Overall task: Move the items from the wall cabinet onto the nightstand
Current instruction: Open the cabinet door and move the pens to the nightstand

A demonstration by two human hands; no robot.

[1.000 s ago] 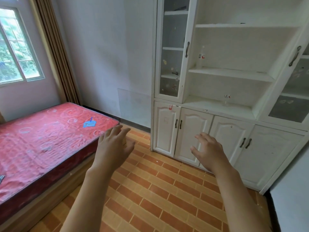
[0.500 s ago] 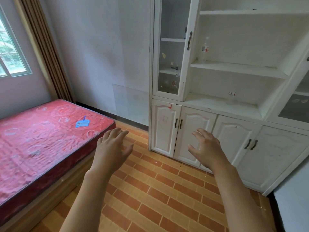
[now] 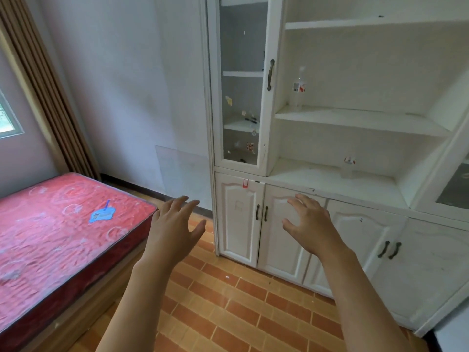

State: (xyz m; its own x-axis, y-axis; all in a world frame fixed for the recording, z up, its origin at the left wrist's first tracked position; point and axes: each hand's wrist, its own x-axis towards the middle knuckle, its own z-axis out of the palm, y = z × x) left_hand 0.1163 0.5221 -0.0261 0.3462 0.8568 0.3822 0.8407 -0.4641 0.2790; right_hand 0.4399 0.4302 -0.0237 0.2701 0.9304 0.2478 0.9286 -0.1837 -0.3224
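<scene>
Both forearms reach forward over the brick-patterned tiled floor (image 3: 228, 313), palms down, in front of the white wall cabinet (image 3: 355, 118). The left hand (image 3: 175, 232) has its fingers stretched out and slightly spread, thumb out to the side, holding nothing. The right hand (image 3: 311, 227) is raised at the wrist, fingers spread and gently bent, also holding nothing; it hangs before the lower cabinet doors (image 3: 279, 232) without touching them. On the middle open shelf, at its left end, stands a clear bottle (image 3: 298, 88) with a red and white label. On the lower shelf sits a smaller clear thing with a similar label (image 3: 349, 167), perhaps a cup or short bottle; it is too blurred to tell. To the left lies a bed with a red mattress (image 3: 58, 229).
</scene>
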